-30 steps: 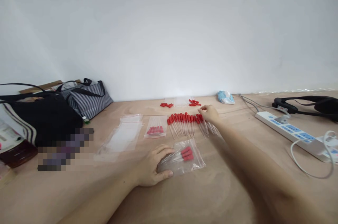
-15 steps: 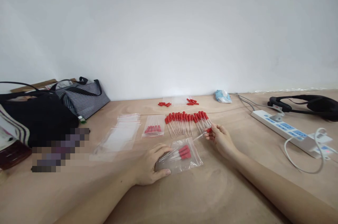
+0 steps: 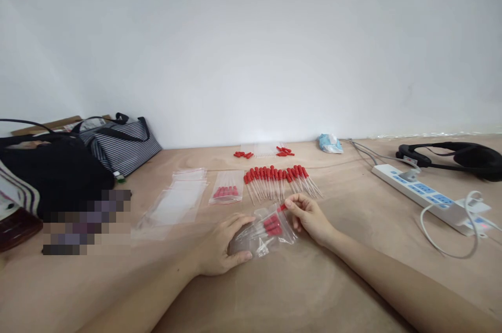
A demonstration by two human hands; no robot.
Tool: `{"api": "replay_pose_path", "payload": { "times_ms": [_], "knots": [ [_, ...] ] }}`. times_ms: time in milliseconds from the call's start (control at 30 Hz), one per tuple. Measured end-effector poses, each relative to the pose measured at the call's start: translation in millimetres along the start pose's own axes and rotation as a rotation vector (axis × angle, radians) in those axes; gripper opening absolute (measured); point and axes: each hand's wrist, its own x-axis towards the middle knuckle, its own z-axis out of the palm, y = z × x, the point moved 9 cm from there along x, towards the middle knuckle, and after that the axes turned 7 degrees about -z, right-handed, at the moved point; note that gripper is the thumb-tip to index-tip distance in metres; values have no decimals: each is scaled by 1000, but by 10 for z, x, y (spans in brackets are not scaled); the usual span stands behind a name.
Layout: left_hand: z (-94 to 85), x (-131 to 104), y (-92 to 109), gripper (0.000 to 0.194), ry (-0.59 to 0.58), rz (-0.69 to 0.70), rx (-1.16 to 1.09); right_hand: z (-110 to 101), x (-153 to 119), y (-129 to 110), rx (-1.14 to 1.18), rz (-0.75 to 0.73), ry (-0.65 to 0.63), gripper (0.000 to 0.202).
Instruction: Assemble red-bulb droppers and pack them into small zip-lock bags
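A clear zip-lock bag lies in front of me, holding several glass droppers with red rubber bulbs. Fingers and thumb of my left hand curve around its left end and grip its edges. At the bag's right-hand opening, my right hand pinches a dropper by its red bulb. The tube of that dropper points left into the bag and is hard to make out. Just beyond lie rows of droppers, bulbs pointing away from me.
A filled bag and a stack of flat bags lie to the left. Loose red bulbs and tubes are near the wall. A power strip, headset and tissue pack sit right; a striped bag stands left.
My right hand has moved left and nearer, carrying the dropper from beside the rows into the bag's opening. My left hand stays on the bag.
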Motion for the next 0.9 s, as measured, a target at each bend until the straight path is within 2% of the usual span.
{"api": "replay_pose_path", "payload": {
  "times_ms": [100,200,333,567,800,900],
  "knots": [
    [-10,1,19,55,4,4,-11,126,-28,16,-88,15,-157,40],
    [-15,0,36,54,12,18,-18,181,-48,21,-61,24,-296,42],
    [-23,-2,58,53,14,38,-15,148,-43,66,-115,68,-383,40],
    [-15,-1,40,53,3,14,-9,166,16,100,-169,26,-365,35],
    [-5,13,19,54,20,28,-11,56,84,167,-240,24,-117,33],
    [-13,15,40,54,17,36,-12,138,53,109,-241,-10,-190,32]
  ]
}}
